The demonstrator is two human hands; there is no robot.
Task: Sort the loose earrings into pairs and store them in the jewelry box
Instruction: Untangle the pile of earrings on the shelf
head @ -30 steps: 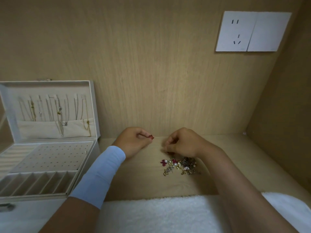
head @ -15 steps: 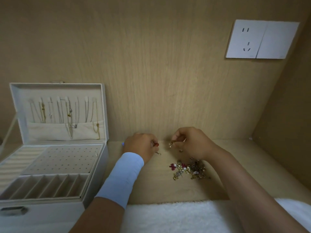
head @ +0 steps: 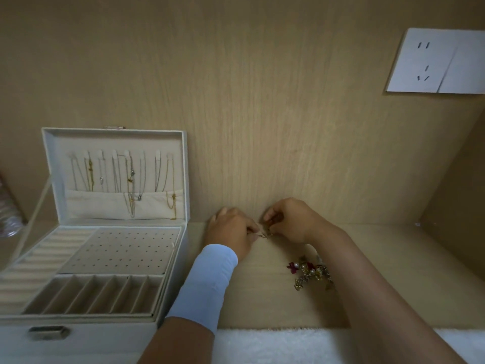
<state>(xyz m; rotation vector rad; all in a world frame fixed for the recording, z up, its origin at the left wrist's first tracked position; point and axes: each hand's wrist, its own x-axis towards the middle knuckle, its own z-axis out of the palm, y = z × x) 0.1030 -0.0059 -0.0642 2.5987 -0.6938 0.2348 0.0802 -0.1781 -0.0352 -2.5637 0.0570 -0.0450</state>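
A white jewelry box (head: 168, 261) stands open at the left, with necklaces hanging in its lid, a perforated earring panel (head: 123, 249) and several slot compartments (head: 99, 292). A small heap of loose earrings (head: 311, 273), red, pearl and gold, lies on the wooden surface to the right. My left hand (head: 231, 232) and my right hand (head: 288, 222) meet fingertip to fingertip behind the heap, each pinching a small earring (head: 263, 233). The earrings are mostly hidden by the fingers.
A wooden back wall rises just behind the hands, with a white power socket (head: 435, 61) at the upper right. A side wall closes in on the right. A white fluffy towel (head: 275, 345) lies along the front edge.
Both hands have drawn together until their fingertips touch. The camera has swung left, so the box and heap sit further right in view.
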